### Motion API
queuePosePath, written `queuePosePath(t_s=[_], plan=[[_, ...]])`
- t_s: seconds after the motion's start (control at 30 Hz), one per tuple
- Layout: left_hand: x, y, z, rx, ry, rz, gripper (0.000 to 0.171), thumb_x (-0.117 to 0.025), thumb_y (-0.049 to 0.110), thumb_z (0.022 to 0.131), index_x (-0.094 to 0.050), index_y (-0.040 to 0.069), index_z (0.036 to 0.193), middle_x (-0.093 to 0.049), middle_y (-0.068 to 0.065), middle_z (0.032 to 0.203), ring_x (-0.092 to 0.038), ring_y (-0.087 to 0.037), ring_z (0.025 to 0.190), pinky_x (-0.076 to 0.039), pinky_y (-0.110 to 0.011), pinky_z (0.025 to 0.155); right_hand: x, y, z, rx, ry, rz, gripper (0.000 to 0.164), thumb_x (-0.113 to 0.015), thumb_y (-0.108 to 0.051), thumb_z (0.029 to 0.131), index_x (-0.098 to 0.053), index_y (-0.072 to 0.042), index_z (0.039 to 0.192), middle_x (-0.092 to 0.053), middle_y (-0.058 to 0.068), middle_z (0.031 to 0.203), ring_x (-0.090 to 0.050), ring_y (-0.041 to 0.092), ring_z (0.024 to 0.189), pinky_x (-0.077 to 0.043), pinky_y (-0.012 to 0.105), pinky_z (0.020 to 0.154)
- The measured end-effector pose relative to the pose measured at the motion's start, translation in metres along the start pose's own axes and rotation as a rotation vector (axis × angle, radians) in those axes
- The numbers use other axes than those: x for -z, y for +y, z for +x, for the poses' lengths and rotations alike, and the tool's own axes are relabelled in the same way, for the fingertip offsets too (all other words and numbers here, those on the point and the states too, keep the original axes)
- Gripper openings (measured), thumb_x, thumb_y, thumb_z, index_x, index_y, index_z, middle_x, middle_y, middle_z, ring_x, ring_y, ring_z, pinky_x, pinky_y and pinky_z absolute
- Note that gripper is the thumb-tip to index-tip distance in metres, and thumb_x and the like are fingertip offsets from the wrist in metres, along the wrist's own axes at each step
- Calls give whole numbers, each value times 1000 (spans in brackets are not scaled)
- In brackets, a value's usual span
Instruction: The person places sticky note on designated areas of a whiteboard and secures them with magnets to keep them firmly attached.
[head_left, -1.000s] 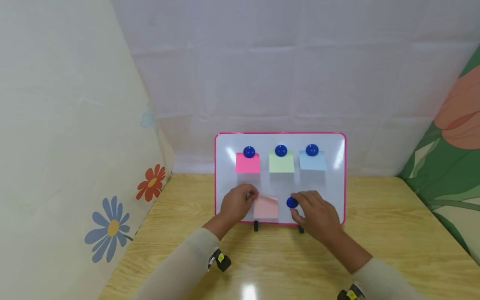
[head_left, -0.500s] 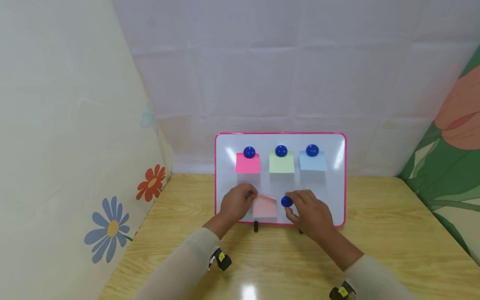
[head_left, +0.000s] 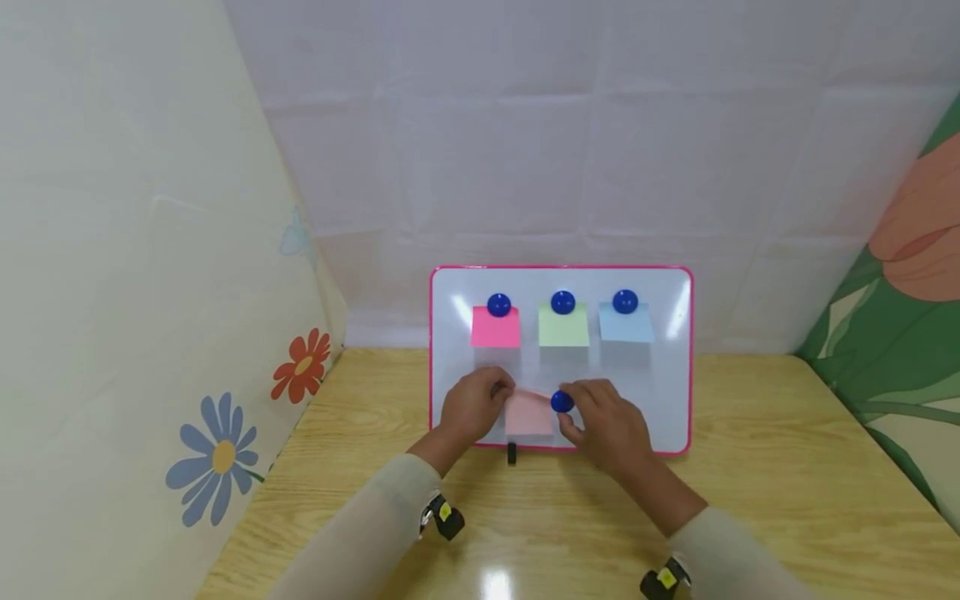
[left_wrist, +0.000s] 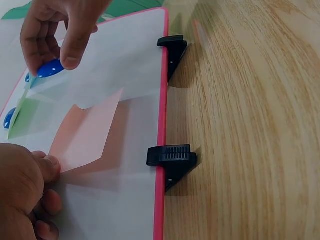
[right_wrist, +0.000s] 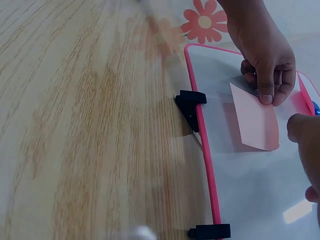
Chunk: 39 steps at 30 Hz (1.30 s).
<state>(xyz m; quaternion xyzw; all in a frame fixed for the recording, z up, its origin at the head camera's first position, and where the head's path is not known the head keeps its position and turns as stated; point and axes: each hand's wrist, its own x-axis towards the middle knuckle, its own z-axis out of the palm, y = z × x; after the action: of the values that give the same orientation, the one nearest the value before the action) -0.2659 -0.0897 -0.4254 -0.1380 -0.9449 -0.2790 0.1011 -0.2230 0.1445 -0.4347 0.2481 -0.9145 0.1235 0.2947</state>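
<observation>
My left hand point(head_left: 474, 406) pinches the upper left corner of a pale pink sticky note point(head_left: 528, 415) against the lower part of a pink-framed whiteboard point(head_left: 671, 375). The note's lower part stands away from the board in the left wrist view. Between thumb and fingers, my right hand point(head_left: 611, 423) holds a round blue magnet point(head_left: 562, 402), right at the note's upper right corner in the head view. Along the board's upper half, blue magnets hold a hot pink note point(head_left: 495, 330), a light green note point(head_left: 563, 330) and a light blue note point(head_left: 626, 327).
Black feet, one a black clip point(left_wrist: 172, 156), support the board's lower edge on the wood-grain table point(head_left: 480, 517). A pale cloth wall point(head_left: 600, 150) rises behind the board. Flower-printed panels flank the table on both sides.
My right hand has moved left with the blue magnet, from beside the pale pink note to its upper right corner. My left hand stays at the note's other corner.
</observation>
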Motion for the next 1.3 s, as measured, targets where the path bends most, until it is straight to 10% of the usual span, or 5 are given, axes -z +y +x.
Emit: queuePosePath(t_s=[1.3], plan=[[-4, 4, 3, 10, 35, 13, 4, -71, 20, 99, -74, 20, 101, -72, 7, 99, -66, -12, 92, -54, -33, 79, -47, -16, 25, 34, 4, -45, 43, -77, -32, 91, -67, -8, 126, -67, 7, 119, -61, 24, 112, -59, 35, 77]])
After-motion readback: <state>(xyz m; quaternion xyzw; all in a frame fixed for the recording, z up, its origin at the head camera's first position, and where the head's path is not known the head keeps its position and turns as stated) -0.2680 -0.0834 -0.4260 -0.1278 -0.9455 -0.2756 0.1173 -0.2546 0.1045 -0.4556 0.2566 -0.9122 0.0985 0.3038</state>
